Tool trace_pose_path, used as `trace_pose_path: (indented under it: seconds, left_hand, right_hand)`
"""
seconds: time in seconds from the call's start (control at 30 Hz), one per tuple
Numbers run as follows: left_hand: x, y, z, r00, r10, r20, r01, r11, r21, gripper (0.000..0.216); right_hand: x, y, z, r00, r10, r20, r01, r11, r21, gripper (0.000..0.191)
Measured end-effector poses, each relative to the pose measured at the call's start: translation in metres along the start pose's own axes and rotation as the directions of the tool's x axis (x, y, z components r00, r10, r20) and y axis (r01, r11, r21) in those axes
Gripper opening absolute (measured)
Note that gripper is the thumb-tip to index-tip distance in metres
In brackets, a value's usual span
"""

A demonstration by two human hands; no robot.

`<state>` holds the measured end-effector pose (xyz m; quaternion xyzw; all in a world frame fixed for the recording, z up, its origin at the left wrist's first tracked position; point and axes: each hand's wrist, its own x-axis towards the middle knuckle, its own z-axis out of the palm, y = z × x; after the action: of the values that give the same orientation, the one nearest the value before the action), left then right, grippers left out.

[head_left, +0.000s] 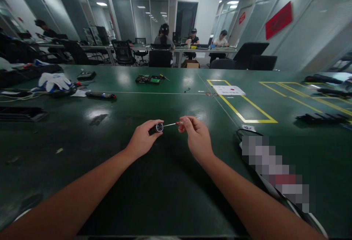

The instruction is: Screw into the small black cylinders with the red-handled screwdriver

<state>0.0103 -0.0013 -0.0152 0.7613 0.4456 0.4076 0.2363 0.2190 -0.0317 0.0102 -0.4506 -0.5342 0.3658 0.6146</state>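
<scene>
Just above green table (165, 185), small cylinder (158, 127) is pinched by left hand (143, 139); thin screwdriver (171, 124) is pinched by right hand (196, 137), tip at cylinder. Tip slip is risked if cylinder is twisted.

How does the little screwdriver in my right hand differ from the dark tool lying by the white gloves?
The screwdriver is thin, with a reddish handle and metal shaft; the dark tool is thicker. The screwdriver is pinched in the right hand, tip at the cylinder in the left hand; the dark tool lies untouched on the table. Both point sideways.
</scene>
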Motion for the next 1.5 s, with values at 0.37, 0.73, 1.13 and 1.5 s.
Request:
trace_pose_path:
  seconds: [0.37,0.73,1.13,1.5]
  left_hand:
    - [0.006,0.002,-0.006,0.997,0.075,0.013,-0.076,0.992,0.1,0.035]
    - [0.003,0.004,-0.002,0.999,0.033,0.023,-0.035,0.998,0.054,0.04]
    - [0.003,0.001,-0.002,1.0,0.003,0.009,-0.003,0.999,0.051,0.041]
    - [0.001,0.003,0.0,1.0,0.006,0.014,-0.007,0.999,0.038,0.043]
  right_hand:
    - [0.015,0.021,-0.007,0.946,0.324,-0.019,-0.292,0.873,0.392,0.031]
    - [0.004,0.015,0.001,0.996,0.088,-0.014,-0.086,0.99,0.111,0.031]
    - [-0.001,0.003,0.001,0.996,-0.004,0.091,0.0,0.999,0.053,0.022]
    - [-0.002,0.001,0.0,1.0,-0.007,0.002,0.007,1.0,0.006,0.022]
